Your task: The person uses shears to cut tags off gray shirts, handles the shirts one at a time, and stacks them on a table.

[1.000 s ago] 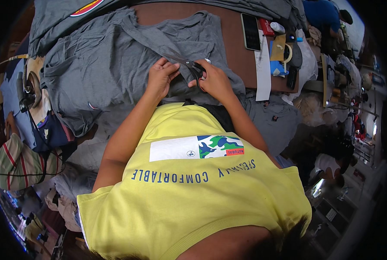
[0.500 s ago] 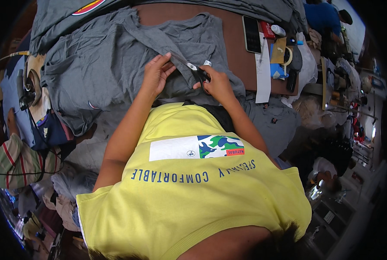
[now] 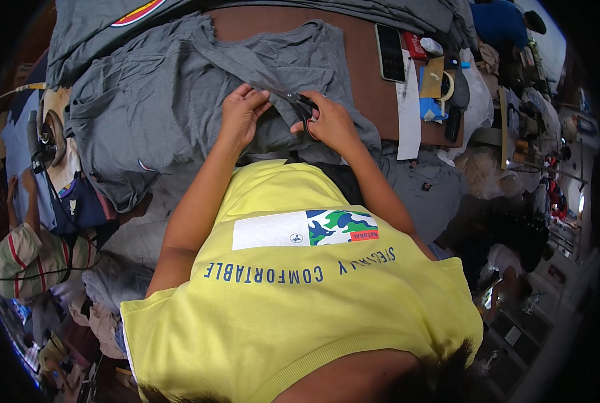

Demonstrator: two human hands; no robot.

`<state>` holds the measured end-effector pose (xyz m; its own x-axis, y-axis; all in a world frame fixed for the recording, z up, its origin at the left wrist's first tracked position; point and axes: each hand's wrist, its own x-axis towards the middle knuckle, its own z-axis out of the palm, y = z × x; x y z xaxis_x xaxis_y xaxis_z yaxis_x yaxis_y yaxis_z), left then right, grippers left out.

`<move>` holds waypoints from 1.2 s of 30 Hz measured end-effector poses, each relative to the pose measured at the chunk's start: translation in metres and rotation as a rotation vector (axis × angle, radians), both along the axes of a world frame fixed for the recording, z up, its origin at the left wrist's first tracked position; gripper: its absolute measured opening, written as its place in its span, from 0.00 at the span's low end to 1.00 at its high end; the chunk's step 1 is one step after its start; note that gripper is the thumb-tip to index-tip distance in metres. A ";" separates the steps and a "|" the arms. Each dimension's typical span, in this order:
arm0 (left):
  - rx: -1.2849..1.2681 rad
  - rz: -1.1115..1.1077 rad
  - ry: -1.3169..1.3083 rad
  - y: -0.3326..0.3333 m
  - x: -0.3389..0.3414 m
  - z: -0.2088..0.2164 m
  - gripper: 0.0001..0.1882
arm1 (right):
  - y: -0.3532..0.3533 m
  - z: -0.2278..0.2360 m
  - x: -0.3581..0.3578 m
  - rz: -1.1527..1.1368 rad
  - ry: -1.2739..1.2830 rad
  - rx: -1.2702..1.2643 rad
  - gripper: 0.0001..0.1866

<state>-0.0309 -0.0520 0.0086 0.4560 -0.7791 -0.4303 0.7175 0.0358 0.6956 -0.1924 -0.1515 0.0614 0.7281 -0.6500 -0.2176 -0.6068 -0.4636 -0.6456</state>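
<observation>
Evidently the work is in hand rather than finished: the right hand (image 3: pixel 328 122) is closed around the handles of the scissors (image 3: pixel 290 97), their blades reaching away from it toward the left hand and over the cloth. No cut-off piece can be made out beside either hand, so how much is done, and how much is left, cannot be told with confidence.

The left hand (image 3: pixel 244 111), just across from the right one, has its fingers curled and its thumb brought close to the forefinger near the blades. It may be pinching an edge of the grey garment (image 3: pixel 159 87) or a thread, but the fingertips are too small and overlapped to say.

That garment lies rumpled under and beyond both hands, with most of its spread to the left of the left hand; a folded band of it runs from above the left hand down toward the blades. Farther out, past the right hand, the brown table (image 3: pixel 374 101) shows bare, and on it rest a phone (image 3: pixel 389 54), a long white paper strip (image 3: pixel 409 131) and a roll of tape (image 3: pixel 447 86). Well beyond the left hand, more grey cloth (image 3: pixel 85 37) with a coloured print lies along the far side.
</observation>
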 end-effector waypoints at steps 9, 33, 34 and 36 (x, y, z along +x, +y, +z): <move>-0.019 -0.002 -0.011 0.000 0.000 0.003 0.12 | -0.005 -0.035 -0.014 -0.020 -0.150 -0.016 0.26; -0.041 -0.006 -0.068 0.000 0.001 -0.007 0.11 | -0.003 -0.016 0.005 -0.064 -0.063 0.083 0.34; -0.036 -0.004 -0.065 0.000 0.001 -0.005 0.11 | -0.003 -0.021 0.002 -0.075 -0.118 0.062 0.35; -0.025 0.001 -0.058 -0.001 0.000 0.000 0.10 | -0.006 -0.033 -0.005 -0.096 -0.228 0.021 0.36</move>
<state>-0.0313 -0.0532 0.0083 0.4800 -0.7891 -0.3832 0.6759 0.0543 0.7350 -0.1976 -0.1579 0.0285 0.6952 -0.7156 -0.0684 -0.4846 -0.3962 -0.7799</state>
